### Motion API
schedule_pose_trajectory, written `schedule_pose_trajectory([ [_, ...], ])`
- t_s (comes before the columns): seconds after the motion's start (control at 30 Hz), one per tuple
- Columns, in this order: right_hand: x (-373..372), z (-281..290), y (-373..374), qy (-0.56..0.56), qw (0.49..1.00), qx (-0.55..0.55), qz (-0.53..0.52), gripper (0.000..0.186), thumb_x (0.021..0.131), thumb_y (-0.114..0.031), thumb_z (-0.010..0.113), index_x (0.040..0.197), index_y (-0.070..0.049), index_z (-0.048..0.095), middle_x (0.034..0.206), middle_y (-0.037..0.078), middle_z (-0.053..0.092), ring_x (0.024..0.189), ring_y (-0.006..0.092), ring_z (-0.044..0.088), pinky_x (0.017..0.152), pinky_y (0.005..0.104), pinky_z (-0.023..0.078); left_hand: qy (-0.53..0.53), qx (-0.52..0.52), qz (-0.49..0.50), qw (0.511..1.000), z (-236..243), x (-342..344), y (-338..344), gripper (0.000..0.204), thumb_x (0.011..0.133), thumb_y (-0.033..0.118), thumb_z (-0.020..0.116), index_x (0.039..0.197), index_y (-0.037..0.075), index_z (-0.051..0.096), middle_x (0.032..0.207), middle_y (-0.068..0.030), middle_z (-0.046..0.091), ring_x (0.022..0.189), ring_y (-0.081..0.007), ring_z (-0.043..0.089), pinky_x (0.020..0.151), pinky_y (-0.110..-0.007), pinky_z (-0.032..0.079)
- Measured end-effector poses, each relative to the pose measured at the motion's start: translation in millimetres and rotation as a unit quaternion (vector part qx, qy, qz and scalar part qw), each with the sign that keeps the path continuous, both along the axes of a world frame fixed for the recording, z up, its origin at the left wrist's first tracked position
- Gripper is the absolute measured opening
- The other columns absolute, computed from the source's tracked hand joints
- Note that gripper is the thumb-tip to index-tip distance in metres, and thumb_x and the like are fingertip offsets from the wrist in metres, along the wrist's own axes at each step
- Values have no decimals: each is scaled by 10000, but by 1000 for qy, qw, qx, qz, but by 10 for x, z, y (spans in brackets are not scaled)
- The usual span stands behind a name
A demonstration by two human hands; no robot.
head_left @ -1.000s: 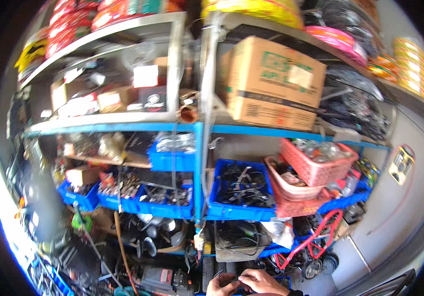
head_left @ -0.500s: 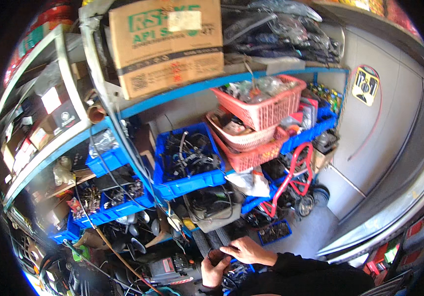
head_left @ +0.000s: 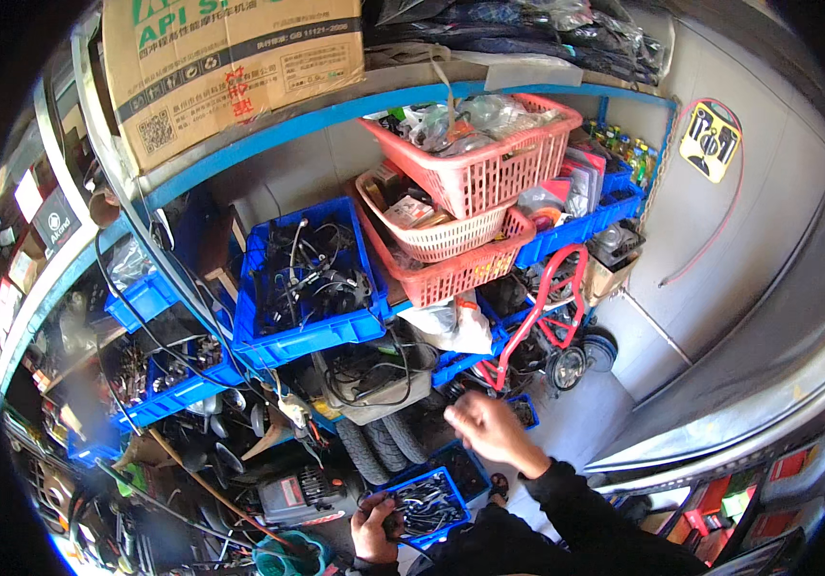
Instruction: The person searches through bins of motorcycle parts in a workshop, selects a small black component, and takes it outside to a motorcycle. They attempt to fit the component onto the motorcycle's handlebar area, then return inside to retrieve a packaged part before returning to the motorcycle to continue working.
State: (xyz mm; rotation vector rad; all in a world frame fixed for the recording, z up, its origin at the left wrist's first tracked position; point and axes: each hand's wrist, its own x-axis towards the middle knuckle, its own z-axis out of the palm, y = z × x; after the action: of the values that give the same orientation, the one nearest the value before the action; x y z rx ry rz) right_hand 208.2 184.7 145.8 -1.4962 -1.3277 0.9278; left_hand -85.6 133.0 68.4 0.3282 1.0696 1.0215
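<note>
My left hand (head_left: 371, 530) is low in the view, its fingers closed round a small dark piece that I cannot make out. Just right of it is a small blue tray (head_left: 460, 517) heaped with metal lever-like parts. Farther forward and to the right, my right hand (head_left: 495, 431) is lifted in the air, apart from the left one. Its fingers look bent but are smeared by motion, and nothing large shows in them. Black tyres (head_left: 362, 451) stand beyond the hands, under a grey bin.
Ahead, a blue-edged shelf carries a cardboard box (head_left: 239, 82). Below are stacked pink baskets (head_left: 475, 178) and a blue crate (head_left: 311, 336) of cables. A red tubular frame (head_left: 518, 336) stands right of them. A teal bucket (head_left: 292, 557) is at the lower left.
My hands were close together and have come apart. The right one has moved forward and up, the left one lower and leftward. The view has shifted, bringing the blue tray of levers into plainer sight.
</note>
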Motion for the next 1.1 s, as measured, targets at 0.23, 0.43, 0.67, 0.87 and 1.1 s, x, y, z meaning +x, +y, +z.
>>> schedule_pose_trajectory([
  [0.23, 969, 1504, 1174, 221, 932, 261, -125, 298, 1092, -365, 650, 1113, -68, 656, 811, 16, 670, 624, 108, 657, 495, 261, 485, -11, -30, 25, 999, -475, 45, -155, 134, 917, 39, 721, 1048, 33, 694, 852, -128, 739, 526, -190, 613, 409, -282, 390],
  [0.43, 862, 2210, 1777, -47, 917, 351, -184, 274, 1082, -273, 676, 1089, 0, 699, 810, 20, 690, 644, 84, 637, 555, 261, 502, -25, -49, 37, 998, -290, 111, -117, 152, 903, 83, 717, 1039, 24, 689, 839, -106, 720, 532, -174, 580, 422, -273, 391],
  [0.67, 454, 1660, 1588, -145, 957, 247, -33, 230, 1080, -205, 675, 1044, 22, 691, 752, -18, 641, 634, 51, 576, 559, 241, 450, -63, 260, -4, 964, 1393, 19, 1247, 443, 893, 99, 595, 1330, 35, 566, 1100, -170, 687, 809, -214, 644, 513, -292, 484],
  [0.87, 657, 792, 1095, -231, 951, 196, 67, 198, 1037, -171, 708, 1087, 21, 700, 804, 80, 708, 697, 105, 649, 611, 310, 499, 64, 460, -15, 886, 2565, 399, 3223, 307, 989, 32, 588, 1291, -26, 586, 1120, -193, 721, 987, -257, 716, 767, -364, 624],
  [1.1, 2375, -676, 407, -200, 978, -56, 18, 297, 981, -267, 755, 926, 12, 667, 829, 224, 709, 764, 409, 708, 662, 457, 536, 696, 341, -123, 620, 2260, 312, 4522, 501, 875, 409, 843, 1068, -46, 759, 1002, -228, 779, 910, -350, 780, 793, -461, 623],
])
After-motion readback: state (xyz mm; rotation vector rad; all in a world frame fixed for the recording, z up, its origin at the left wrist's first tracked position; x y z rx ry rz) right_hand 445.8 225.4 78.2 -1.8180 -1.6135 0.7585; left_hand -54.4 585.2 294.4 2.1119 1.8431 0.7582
